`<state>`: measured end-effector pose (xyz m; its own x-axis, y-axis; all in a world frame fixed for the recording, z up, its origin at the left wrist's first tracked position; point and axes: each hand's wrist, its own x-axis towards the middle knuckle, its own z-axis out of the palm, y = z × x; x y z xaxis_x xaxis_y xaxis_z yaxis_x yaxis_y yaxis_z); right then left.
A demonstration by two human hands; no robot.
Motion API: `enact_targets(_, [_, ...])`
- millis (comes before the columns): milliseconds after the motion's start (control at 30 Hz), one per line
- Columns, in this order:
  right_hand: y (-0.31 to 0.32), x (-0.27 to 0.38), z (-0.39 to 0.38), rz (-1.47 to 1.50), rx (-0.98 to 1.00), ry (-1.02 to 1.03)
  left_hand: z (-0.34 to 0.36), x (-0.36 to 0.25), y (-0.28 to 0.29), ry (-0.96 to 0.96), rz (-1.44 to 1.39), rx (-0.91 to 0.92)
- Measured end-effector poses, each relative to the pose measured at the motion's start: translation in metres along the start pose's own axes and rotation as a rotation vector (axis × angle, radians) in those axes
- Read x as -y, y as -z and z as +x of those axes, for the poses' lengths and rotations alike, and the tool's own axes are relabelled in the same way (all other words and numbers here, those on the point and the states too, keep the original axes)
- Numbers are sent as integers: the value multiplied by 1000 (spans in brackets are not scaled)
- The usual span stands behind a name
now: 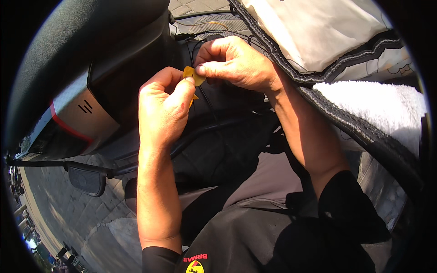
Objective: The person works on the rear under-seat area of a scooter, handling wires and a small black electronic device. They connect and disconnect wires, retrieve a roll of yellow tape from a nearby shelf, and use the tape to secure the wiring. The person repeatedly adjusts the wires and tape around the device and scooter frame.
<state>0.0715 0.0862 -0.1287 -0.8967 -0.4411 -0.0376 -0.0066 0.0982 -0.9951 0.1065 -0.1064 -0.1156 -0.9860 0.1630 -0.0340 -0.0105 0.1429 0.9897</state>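
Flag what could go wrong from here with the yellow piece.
1. Slip: the small yellow piece is held only at the fingertips of the left hand and right hand, so it might drop into the dark space below.
2. Tear: both hands pinch it close together; if it is as thin as it looks, uneven pulling could rip it.
3. Snag: the black cable connector lies just beyond the hands, so reaching forward could catch it.
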Motion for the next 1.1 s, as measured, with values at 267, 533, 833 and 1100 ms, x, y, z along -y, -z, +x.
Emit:
enact_targets(267, [0,-32,71,558,-437,-107,-17,6,2,88,102,-166])
enact_targets(533, [-10,-52,124,1052,-454,-203,-55,20,12,163,131,-192])
enact_targets(833, [-14,-53,131,1113,-453,-245,-59,31,10,142,24,-175])
enact_targets(1100, [-40,-48,127,788,-793,-66,-62,32,9,149,58,-162])
